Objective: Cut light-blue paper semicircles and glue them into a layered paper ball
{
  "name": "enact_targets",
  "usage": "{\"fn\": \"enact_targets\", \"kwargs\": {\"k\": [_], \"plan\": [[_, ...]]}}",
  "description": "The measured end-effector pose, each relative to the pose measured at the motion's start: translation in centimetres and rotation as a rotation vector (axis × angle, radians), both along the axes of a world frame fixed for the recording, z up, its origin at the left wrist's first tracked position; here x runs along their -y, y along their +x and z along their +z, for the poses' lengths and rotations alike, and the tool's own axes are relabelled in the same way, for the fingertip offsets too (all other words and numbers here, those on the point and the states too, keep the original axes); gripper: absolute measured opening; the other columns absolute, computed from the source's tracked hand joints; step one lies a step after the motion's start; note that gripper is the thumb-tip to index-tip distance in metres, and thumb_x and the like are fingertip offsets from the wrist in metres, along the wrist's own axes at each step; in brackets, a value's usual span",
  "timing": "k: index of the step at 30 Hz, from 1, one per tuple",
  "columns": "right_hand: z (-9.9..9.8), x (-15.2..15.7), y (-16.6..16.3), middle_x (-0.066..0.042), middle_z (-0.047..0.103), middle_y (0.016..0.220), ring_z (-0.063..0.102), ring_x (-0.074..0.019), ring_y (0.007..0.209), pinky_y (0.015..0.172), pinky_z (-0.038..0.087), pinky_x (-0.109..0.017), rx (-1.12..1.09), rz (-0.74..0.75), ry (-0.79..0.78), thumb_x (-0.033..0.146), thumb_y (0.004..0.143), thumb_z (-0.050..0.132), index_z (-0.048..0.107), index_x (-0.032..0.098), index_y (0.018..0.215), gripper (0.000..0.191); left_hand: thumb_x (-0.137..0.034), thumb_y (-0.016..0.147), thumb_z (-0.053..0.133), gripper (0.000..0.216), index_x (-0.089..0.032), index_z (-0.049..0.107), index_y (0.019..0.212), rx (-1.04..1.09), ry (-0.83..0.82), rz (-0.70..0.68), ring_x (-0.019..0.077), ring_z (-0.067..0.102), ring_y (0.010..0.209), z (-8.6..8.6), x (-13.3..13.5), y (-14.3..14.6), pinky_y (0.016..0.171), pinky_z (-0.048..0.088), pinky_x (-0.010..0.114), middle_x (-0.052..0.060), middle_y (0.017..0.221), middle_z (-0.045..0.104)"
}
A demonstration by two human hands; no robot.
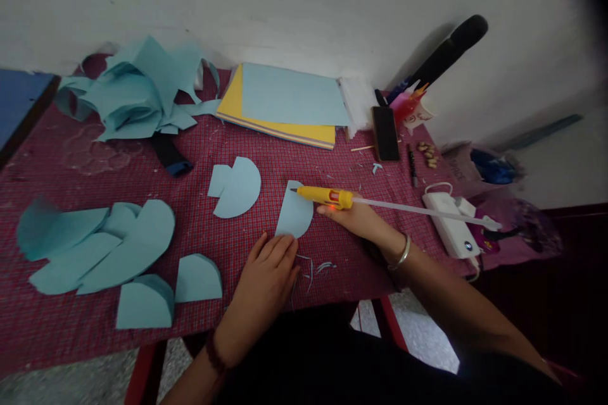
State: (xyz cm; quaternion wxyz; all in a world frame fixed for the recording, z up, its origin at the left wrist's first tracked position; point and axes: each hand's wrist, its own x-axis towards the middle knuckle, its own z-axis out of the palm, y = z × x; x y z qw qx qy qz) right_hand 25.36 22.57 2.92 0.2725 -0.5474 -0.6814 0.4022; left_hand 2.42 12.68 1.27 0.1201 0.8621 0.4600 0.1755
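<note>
My right hand [357, 218] grips a yellow glue gun [325, 196] with a long clear glue stick [418, 210] out its back. Its nozzle points left over the top edge of a light blue half-round paper piece [293, 215]. My left hand [266, 278] lies flat on the red checked tablecloth [199, 139], fingers together, its fingertips pressing the lower edge of that same piece.
More blue cut shapes lie at centre [236, 188] and left [99, 247]. Crumpled blue scraps [137, 92] sit at the back left, and a stack of paper sheets [285, 101] at the back centre. A black phone [385, 133] and white power bank [449, 218] lie to the right.
</note>
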Motion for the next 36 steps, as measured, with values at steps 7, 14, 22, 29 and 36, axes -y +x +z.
{"fn": "enact_targets", "kwargs": {"k": [7,14,22,29,36], "plan": [[1.9,1.0,-0.5,-0.007,0.074,0.09,0.069,-0.0222,0.078,0.072,0.056,-0.037,0.041,0.006,-0.062,0.038,0.079,0.068,0.069,0.019,0.095,0.025,-0.019,0.093,0.052,0.033,-0.016,0.056,0.125,0.036,-0.027,0.001,0.0226,0.057,0.118,0.1,-0.1,-0.1,0.109,0.039,0.047,0.009,0.127,0.063],[3.4,2.7,-0.8,-0.004,0.073,0.091,0.07,-0.0202,0.081,0.072,0.058,-0.034,-0.01,0.061,-0.097,0.031,0.077,0.07,0.069,0.021,0.097,0.022,-0.02,0.093,0.051,0.035,-0.015,0.054,0.127,0.045,-0.047,-0.008,0.0222,0.055,0.12,0.2,0.0,-0.1,0.112,0.036,0.047,0.009,0.129,0.062],[3.2,3.4,-0.7,-0.001,0.075,0.085,0.07,-0.0206,0.074,0.069,0.06,-0.037,0.019,0.016,-0.143,0.028,0.075,0.071,0.071,0.026,0.093,0.018,-0.019,0.094,0.049,0.034,-0.015,0.054,0.127,0.045,-0.031,-0.012,0.0225,0.054,0.122,0.1,0.1,-0.1,0.113,0.034,0.046,0.009,0.131,0.06],[3.0,3.8,-0.8,-0.004,0.075,0.093,0.071,-0.0201,0.081,0.076,0.059,-0.036,-0.045,0.116,-0.203,0.033,0.074,0.072,0.069,0.021,0.102,0.03,-0.019,0.093,0.05,0.031,-0.012,0.058,0.123,0.056,0.043,-0.019,0.0226,0.057,0.12,-0.5,0.2,-0.1,0.112,0.036,0.045,0.01,0.128,0.063],[1.5,3.7,-0.7,-0.008,0.075,0.1,0.071,-0.0236,0.088,0.083,0.058,-0.042,-0.035,0.032,-0.194,0.035,0.074,0.073,0.069,0.02,0.102,0.032,-0.015,0.092,0.05,0.025,-0.009,0.066,0.111,0.11,0.194,-0.001,0.0237,0.064,0.112,-1.4,0.4,-0.3,0.103,0.048,0.042,0.013,0.121,0.068]]}}
